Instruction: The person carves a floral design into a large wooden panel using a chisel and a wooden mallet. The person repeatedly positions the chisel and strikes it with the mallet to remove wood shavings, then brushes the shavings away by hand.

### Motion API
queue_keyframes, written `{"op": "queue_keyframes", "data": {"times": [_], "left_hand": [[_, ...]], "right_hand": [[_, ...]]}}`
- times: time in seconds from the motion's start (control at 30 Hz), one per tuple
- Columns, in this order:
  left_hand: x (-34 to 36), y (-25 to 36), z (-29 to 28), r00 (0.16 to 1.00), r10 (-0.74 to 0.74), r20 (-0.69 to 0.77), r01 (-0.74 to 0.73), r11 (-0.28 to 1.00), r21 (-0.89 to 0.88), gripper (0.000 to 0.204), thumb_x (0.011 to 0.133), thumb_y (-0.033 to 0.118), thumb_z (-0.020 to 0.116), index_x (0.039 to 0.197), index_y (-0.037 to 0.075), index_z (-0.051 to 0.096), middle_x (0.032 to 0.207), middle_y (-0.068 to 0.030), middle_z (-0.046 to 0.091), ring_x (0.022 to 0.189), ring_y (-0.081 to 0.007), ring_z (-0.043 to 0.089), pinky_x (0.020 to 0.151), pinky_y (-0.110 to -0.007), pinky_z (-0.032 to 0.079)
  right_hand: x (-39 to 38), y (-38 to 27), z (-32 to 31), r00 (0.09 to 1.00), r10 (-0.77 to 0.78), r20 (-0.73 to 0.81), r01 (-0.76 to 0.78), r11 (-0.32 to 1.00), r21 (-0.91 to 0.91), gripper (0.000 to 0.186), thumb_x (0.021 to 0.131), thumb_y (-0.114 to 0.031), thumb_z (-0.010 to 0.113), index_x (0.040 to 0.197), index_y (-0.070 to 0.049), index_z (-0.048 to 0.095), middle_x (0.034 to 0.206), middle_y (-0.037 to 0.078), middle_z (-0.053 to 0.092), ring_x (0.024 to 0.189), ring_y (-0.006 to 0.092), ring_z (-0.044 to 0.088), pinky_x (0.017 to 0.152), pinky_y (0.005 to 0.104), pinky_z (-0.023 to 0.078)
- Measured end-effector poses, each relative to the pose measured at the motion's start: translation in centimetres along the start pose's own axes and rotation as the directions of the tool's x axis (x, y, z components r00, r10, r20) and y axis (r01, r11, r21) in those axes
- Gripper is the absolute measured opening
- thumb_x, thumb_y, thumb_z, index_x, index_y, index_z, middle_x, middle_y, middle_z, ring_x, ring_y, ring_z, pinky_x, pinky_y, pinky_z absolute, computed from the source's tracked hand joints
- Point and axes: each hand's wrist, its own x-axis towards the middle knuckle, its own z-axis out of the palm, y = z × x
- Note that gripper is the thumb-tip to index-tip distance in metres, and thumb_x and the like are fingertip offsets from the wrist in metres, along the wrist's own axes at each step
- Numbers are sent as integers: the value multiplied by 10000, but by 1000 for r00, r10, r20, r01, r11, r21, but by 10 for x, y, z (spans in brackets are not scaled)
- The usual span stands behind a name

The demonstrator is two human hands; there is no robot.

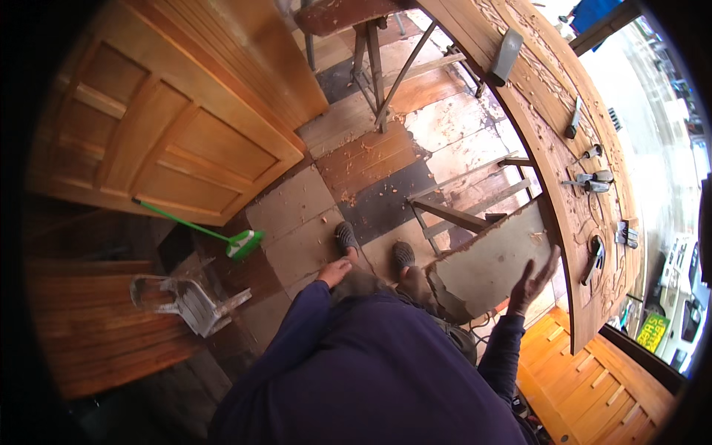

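standing at the carved door panel (552,111) between cuts, the left hand (335,271) and right hand (535,280) hang open and empty, so the next move seems to call for picking a chisel (573,119) off it.

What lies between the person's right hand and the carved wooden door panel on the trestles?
Nothing: in the head view, the open right hand hangs just beside the carved panel's edge, apart.

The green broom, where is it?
In the head view, the green broom leans at the person's left, its head on the floor beside the wooden panel door, above the toppled grey plastic chair.

Carved door panel (567,141) flat on trestles
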Motion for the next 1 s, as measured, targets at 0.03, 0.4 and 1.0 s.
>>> {"op": "queue_keyframes", "data": {"times": [0.03,0.4,1.0], "left_hand": [[0,0,10,997,27,77,-38,988,146,590,1048,510,569,1438,74,651,1444,-191,665,1348,-331,624,1149,-433,453],[78,-44,-219,972,-171,159,16,726,688,543,1006,505,544,1302,94,740,1351,-202,699,1265,-413,646,1100,-496,485],[279,412,-143,766,162,622,-611,484,626,523,1082,440,541,1407,46,657,1367,-202,699,1276,-403,650,1079,-462,508]], "right_hand": [[-3,-6,2,999,1,49,3,995,-96,668,1096,-346,606,1660,-77,370,1682,169,397,1561,329,344,1295,447,231],[11,-57,73,991,126,53,-92,900,-425,739,1026,-453,676,1623,-89,440,1647,211,436,1539,405,384,1270,502,297],[6,-56,81,920,333,-207,-391,740,-547,782,983,-576,682,1552,-58,540,1569,224,535,1456,423,498,1208,529,382]]}}
